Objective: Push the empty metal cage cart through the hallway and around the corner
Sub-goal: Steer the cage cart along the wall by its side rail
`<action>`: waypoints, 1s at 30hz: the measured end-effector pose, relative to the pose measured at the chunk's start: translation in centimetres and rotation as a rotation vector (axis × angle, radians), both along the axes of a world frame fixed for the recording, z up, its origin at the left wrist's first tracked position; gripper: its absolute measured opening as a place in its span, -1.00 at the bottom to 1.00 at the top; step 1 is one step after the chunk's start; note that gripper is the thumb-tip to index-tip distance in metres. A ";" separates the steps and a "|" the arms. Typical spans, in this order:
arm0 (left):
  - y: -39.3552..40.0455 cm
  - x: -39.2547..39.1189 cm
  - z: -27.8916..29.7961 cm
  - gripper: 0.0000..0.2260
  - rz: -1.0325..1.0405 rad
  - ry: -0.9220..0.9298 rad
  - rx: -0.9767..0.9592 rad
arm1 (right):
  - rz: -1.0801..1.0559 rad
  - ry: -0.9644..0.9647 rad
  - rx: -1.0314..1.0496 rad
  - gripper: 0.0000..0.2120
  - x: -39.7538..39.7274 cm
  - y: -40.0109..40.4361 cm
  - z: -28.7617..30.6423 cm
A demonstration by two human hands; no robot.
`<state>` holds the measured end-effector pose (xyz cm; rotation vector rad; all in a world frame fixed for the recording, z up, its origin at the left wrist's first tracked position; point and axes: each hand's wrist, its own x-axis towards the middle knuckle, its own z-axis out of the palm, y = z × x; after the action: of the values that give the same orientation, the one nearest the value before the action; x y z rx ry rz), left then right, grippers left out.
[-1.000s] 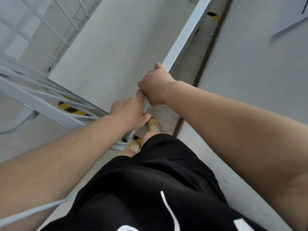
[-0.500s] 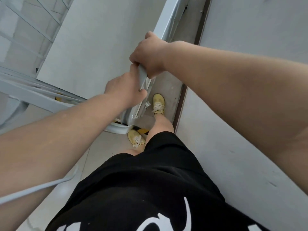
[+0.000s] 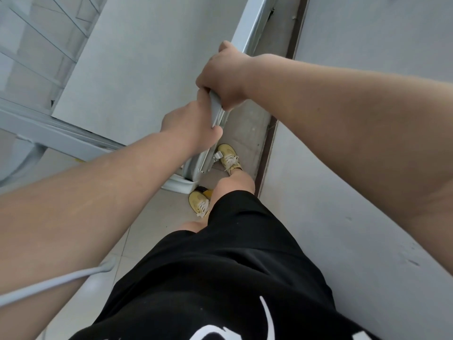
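The light grey metal cage cart (image 3: 157,60) fills the upper left, seen from above with its flat floor panel and wire mesh sides. Its near corner post (image 3: 250,28) runs up toward the top of the view. My right hand (image 3: 220,77) is shut around this post higher up. My left hand (image 3: 188,128) is shut on the same post just below, touching the right hand. The cart's base corner (image 3: 179,185) sits by my feet.
A grey wall (image 3: 367,168) with a dark skirting strip (image 3: 264,153) runs close along the right of the cart. My yellow shoes (image 3: 229,158) stand on the concrete floor between cart and wall. A grey cable (image 3: 56,280) crosses the lower left.
The cart and both hands have shifted slightly; my right foot has stepped forward beside the cart's corner, and the yellow-black floor marking under the cart is now mostly hidden.
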<state>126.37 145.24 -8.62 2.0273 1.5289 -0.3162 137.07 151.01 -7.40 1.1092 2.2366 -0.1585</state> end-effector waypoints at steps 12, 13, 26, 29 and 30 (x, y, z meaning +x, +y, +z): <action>0.0 -0.5 -0.2 -0.54 0.004 -0.011 0.022 | -0.008 -0.007 0.005 -0.80 -0.5 0.0 -0.1; 0.0 -0.4 -0.1 -0.54 0.006 -0.013 0.022 | -0.008 -0.007 0.004 -0.79 -0.5 0.0 0.0; -0.1 -0.3 -0.2 -0.53 0.018 -0.026 0.039 | -0.015 0.006 0.012 -0.80 -0.3 -0.2 -0.2; -0.1 -0.3 -0.2 -0.53 0.018 -0.029 0.037 | -0.004 0.009 0.020 -0.80 -0.2 -0.1 -0.3; -0.1 -0.3 -0.2 -0.53 0.017 -0.028 0.036 | -0.002 0.011 0.021 -0.80 -0.2 -0.1 -0.3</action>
<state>126.06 145.14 -8.80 2.0369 1.5443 -0.2541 136.89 150.90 -7.73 1.1238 2.2521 -0.1425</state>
